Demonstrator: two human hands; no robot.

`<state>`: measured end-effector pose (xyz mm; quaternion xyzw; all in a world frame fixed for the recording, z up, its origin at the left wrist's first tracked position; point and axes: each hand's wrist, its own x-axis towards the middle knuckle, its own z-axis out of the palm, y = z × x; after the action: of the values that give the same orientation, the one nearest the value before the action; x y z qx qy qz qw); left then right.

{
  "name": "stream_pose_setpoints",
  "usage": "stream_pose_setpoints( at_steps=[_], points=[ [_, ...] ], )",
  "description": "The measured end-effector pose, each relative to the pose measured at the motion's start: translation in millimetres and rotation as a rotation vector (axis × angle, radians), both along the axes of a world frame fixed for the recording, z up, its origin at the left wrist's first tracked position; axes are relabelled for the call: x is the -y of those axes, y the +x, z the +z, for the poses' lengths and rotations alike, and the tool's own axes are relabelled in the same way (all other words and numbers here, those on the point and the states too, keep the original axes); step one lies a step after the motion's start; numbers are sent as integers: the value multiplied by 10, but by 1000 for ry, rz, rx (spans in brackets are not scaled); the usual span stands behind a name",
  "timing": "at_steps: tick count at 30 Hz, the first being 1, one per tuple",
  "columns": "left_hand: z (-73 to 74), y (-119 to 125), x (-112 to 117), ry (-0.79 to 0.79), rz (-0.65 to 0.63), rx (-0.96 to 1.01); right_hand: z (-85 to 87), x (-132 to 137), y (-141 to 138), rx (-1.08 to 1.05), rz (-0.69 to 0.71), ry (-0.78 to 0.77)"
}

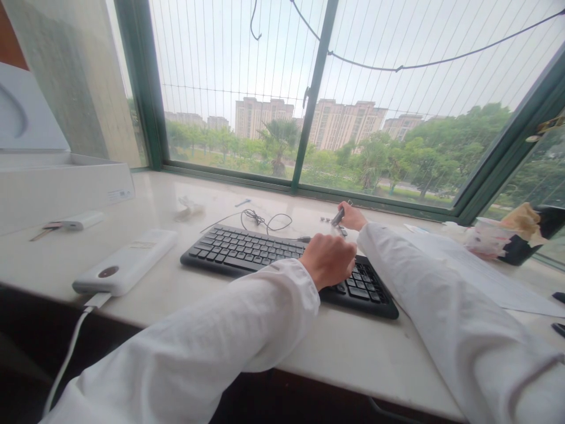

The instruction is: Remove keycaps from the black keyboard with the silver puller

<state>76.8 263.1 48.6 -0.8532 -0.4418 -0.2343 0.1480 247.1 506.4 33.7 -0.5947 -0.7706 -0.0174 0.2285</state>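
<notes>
A black keyboard [247,250] lies on the white sill counter. My left hand [329,259] is curled over its right-hand part with the fingers closed; the fingertips and anything in them are hidden behind the knuckles. Farther back, just behind the keyboard, my right hand [352,217] grips a small dark tool [338,216]. A thin wire loop [350,203] shows at the top of this hand. Several small dark pieces that look like loose keycaps [325,220] lie on the counter beside the tool. The keyboard's thin cable [253,218] is coiled behind it.
To the left are a white power bank [128,262] with a plugged-in white cable [70,347], a small white device [82,221] and a white box [66,188]. Paper sheets [485,271], a crumpled cup [489,235] and a dark container [516,250] stand at right. A green-framed window [304,141] borders the back.
</notes>
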Motion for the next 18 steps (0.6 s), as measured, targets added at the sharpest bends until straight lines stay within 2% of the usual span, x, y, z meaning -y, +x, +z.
stream_pose_setpoints(
  at_steps=[5, 9, 14, 18],
  points=[
    [13, -11, -1, -24, 19, -23, 84, 140, -22, -97, -36, 21],
    [26, -37, 5, -25, 38, -35, 228, 385, 13, -179, -6, 12],
    [32, -48, 1, -26, 62, -53, 414, 882, 154, -195, 67, 3],
    [33, -53, -4, -10, 75, -62, 465, 1341, 266, -292, 156, 41]
  ],
)
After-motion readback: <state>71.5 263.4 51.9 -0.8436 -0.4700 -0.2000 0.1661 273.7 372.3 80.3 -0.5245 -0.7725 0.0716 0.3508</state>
